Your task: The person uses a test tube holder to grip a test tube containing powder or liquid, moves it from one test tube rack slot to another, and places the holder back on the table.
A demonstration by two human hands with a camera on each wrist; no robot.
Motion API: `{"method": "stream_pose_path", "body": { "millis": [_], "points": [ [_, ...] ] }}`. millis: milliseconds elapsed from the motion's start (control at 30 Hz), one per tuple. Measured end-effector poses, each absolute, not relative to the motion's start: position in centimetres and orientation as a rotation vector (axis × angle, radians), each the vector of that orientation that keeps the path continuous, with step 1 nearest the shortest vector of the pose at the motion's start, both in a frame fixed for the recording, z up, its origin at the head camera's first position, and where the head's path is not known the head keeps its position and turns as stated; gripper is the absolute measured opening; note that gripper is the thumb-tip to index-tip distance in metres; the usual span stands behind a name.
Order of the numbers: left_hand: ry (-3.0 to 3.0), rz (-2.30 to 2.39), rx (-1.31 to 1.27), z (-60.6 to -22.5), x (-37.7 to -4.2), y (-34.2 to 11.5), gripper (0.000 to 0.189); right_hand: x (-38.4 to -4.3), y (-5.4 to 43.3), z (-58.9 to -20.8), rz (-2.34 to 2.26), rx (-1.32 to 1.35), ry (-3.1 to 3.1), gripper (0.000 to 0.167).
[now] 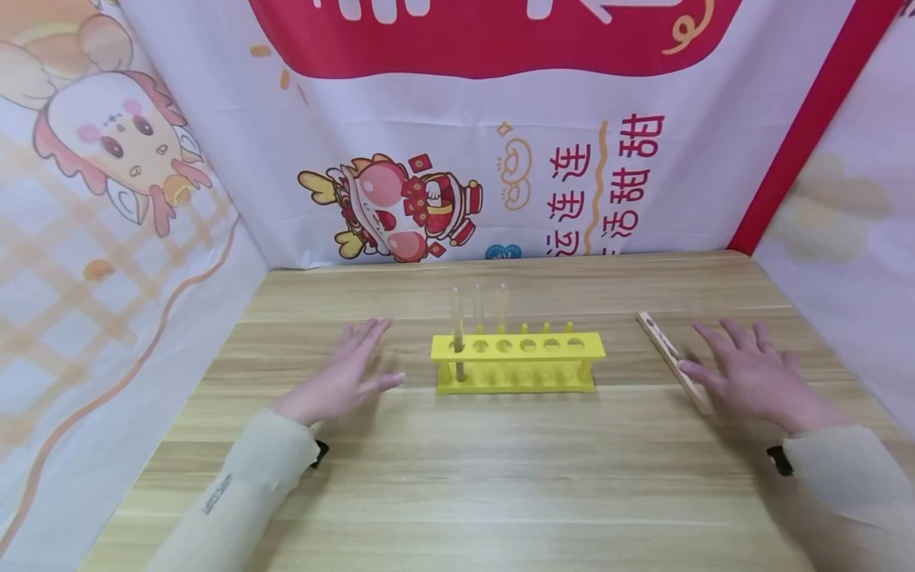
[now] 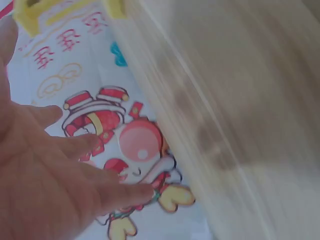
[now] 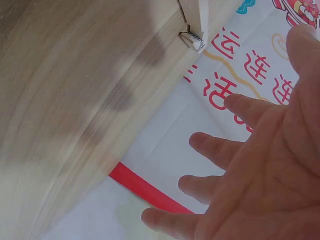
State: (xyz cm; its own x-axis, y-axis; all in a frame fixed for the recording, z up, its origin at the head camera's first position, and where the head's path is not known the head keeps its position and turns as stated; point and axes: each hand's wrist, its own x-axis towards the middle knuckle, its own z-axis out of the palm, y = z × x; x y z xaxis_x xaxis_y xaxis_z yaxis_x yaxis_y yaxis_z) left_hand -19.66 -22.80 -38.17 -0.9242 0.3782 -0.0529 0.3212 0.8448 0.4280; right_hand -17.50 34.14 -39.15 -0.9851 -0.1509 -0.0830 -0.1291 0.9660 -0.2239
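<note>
A yellow test tube rack [image 1: 516, 358] stands mid-table in the head view. A clear test tube [image 1: 458, 318] with dark contents low inside sits in its leftmost hole. Two other clear tubes [image 1: 503, 300] rise at the rack's rear pegs. My left hand [image 1: 336, 383] hovers left of the rack, fingers spread, holding nothing. On the right lies a wooden test tube holder [image 1: 672, 361] with a metal spring. My right hand [image 1: 761, 381] is just beside it, fingers spread, the thumb overlapping the wood in the head view. Both palms show bare in the wrist views.
The wood-grain table [image 1: 500, 492] meets a printed cloth backdrop [image 1: 443, 119] at the far edge. More printed cloth hangs along the left side [image 1: 93, 318] and the right side [image 1: 851, 262].
</note>
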Motion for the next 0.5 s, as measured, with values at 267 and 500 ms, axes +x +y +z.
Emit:
{"method": "stream_pose_path", "body": {
  "millis": [267,500],
  "points": [
    [2.63,1.179,0.538,-38.3,-20.8,-20.8,0.088,-18.0,33.6,-39.3,-0.318,-0.291,3.062,0.082],
    [2.283,1.647,0.367,-39.5,-21.8,-18.5,0.07,-18.8,32.8,-38.5,-0.376,-0.276,3.089,0.067]
  ]
}}
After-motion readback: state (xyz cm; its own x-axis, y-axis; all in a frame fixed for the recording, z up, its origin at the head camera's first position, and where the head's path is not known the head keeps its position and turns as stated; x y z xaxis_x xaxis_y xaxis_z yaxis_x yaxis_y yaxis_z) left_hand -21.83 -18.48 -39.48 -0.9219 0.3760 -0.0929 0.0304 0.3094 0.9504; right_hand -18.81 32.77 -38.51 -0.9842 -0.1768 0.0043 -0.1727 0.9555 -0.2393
